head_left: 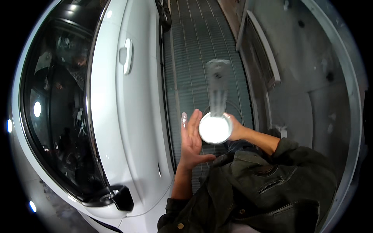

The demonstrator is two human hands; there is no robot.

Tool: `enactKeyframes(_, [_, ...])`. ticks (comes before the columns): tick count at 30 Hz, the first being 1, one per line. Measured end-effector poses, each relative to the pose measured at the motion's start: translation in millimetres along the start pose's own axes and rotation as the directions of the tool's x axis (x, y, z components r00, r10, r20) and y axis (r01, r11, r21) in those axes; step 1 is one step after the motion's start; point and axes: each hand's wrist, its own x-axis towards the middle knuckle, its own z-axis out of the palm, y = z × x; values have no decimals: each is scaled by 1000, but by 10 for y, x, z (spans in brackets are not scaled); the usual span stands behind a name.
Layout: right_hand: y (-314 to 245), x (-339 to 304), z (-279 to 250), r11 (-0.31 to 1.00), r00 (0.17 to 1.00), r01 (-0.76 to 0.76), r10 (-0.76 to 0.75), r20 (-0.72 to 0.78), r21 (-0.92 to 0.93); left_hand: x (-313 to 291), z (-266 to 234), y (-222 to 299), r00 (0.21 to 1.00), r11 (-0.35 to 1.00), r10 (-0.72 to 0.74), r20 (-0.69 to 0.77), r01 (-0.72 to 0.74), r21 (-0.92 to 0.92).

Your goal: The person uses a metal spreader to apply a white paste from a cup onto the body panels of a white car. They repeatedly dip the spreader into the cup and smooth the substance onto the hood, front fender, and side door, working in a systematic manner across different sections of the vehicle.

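Note:
My right hand (236, 130) grips a round white-topped object (215, 129), its fingers wrapped round the far side and partly hidden. The top is glaringly bright and has a pale rim. From its far edge, a long greyish see-through piece (218, 83) stretches away, smeared by motion, so I cannot tell its kind. Just left of the rim, my left hand (191, 141) is open, fingers stretched upward and thumb pointing right. One fingertip has something shiny on it. A narrow gap seems to part the left hand from the object.
A white car (143, 101) with a door handle (128, 56) and black side mirror (121, 198) stands along my left. Dark slatted flooring (206, 42) runs ahead. To my right are a grey wall (322, 58) and a pale-framed grille (264, 46).

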Motion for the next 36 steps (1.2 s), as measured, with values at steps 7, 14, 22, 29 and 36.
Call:
enactKeyframes(7, [-171, 462, -1495, 977, 941, 50, -116, -317, -208, 1312, -95, 284, 987, 953, -128, -98, 95, -289])
enactKeyframes(14, [-216, 1160, -2102, 979, 872, 108, -176, -457, -170, 2021, -1036, -332, 974, 980, -162, -157, 141, -137])
enactKeyframes(22, [-239, 2724, -2691, 959, 893, 158, -241, -380, -236, 1082, -3049, -2577, 224, 602, -557, -800, 772, -203])
enactKeyframes(29, [-476, 4273, -3213, 968, 951, 114, -172, -259, -222, 1206, -2988, -2901, 51, 118, -830, -556, 989, -85])
enactKeyframes(36, [-769, 5758, -3262, 970, 970, 218, -227, -83, -109, 2688, -2840, -2709, 250, 447, -720, -647, 880, -159])
